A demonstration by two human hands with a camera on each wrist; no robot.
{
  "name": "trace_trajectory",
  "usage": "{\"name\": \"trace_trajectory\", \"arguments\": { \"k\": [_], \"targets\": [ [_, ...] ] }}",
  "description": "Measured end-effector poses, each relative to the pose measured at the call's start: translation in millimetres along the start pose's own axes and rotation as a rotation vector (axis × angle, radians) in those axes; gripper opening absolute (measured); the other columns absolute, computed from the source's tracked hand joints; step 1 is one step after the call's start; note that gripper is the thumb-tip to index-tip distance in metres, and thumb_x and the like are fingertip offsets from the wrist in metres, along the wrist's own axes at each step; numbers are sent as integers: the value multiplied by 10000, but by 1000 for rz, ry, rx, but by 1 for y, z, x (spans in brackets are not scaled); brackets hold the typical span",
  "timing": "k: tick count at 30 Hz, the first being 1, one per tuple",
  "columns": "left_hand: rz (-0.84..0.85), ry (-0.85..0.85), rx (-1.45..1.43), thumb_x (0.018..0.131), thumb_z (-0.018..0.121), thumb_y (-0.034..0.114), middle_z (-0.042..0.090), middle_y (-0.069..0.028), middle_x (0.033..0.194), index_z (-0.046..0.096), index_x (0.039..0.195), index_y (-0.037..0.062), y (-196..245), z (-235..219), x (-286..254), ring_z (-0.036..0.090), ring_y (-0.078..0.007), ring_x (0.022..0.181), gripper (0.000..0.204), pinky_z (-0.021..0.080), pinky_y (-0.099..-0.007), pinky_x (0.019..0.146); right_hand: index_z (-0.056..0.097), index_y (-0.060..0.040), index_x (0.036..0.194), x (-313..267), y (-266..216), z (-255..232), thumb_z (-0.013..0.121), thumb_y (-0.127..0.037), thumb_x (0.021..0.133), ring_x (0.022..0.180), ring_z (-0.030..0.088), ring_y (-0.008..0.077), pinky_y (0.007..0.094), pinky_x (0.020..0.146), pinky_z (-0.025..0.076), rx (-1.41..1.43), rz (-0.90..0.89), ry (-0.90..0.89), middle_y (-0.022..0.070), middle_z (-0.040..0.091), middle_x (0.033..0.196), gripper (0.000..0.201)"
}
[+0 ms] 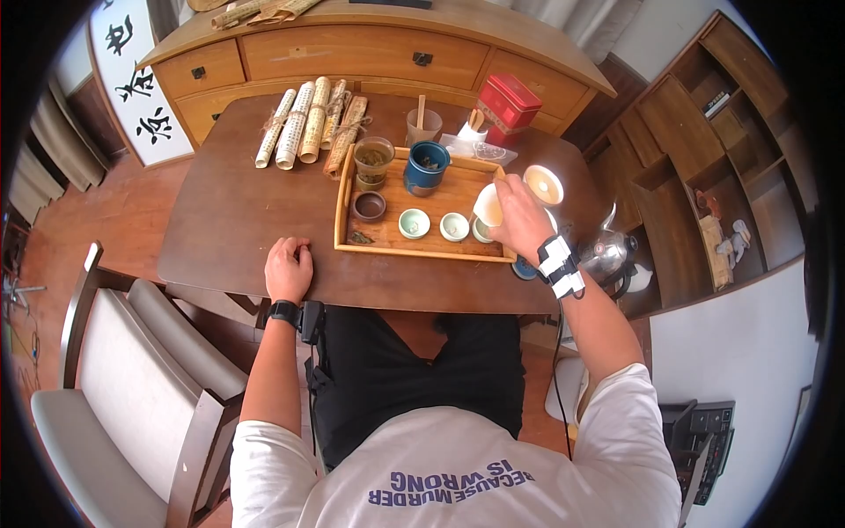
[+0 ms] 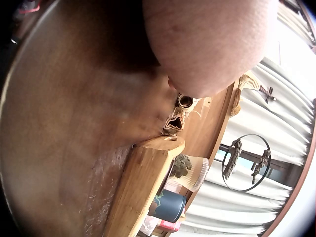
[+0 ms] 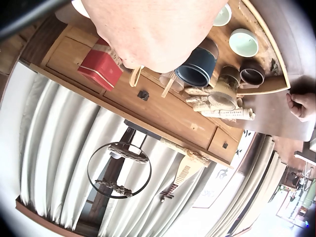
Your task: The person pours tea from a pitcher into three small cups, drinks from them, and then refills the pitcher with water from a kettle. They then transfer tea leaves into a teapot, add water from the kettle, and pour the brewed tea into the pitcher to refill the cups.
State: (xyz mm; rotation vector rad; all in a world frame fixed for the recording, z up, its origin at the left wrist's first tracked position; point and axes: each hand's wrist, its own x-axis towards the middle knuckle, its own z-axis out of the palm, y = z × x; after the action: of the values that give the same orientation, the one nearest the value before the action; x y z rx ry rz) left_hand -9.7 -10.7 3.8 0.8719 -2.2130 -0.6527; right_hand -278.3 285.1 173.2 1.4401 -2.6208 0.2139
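In the head view the right hand (image 1: 521, 216) grips a white cup (image 1: 488, 204), tilted above the right part of the bamboo tray (image 1: 396, 253). Under it sits a pale green cup (image 1: 481, 231), partly hidden; two more, a middle one (image 1: 454, 227) and a left one (image 1: 414, 223), stand beside it. The left hand (image 1: 289, 268) rests on the table near the front edge, left of the tray, its fingers loosely curled and holding nothing. The right wrist view shows the back of the right hand (image 3: 153, 29), which hides the held cup.
A blue mug (image 1: 426, 167), a glass strainer cup (image 1: 373, 157) and a small dark cup (image 1: 369, 207) stand on the tray. Rolled scrolls (image 1: 314, 121) lie behind left, a red tin (image 1: 509, 104) behind right. A bowl of liquid (image 1: 543, 186) and a metal kettle (image 1: 607, 251) are at the right.
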Motion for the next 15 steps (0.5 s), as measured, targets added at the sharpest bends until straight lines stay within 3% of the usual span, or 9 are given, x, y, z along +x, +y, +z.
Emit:
{"name": "trace_trajectory", "arguments": {
  "k": [5,11,12,15],
  "targets": [
    [12,0,6,910,650,102,677,-149,861,746,933,47,-3,2,0,673,-367,861,114,547,-458,797,566,132,1360,-1,9,-1,866,-141,664,1203,612,419,427,1065,511,152,76,53,264,592,1300,805],
    [1,-7,10,909,648,101,679,-145,867,751,937,51,-4,2,0,675,-360,865,118,547,-455,802,621,83,1327,-15,25,-8,897,-175,718,1208,654,337,379,1062,503,430,173,256,228,654,1302,717],
    [-5,-11,7,909,648,100,679,-144,868,752,939,52,-3,1,0,675,-359,866,119,548,-454,802,634,89,1325,-19,44,5,909,-182,738,1210,667,264,372,1046,516,529,212,274,191,681,1310,703],
    [-19,-21,4,911,648,101,680,-140,870,755,943,55,0,-1,0,677,-354,866,121,549,-450,803,547,110,1420,-36,55,8,837,-42,840,1132,706,218,338,969,579,1254,312,287,200,694,1280,666]
  ]
}}
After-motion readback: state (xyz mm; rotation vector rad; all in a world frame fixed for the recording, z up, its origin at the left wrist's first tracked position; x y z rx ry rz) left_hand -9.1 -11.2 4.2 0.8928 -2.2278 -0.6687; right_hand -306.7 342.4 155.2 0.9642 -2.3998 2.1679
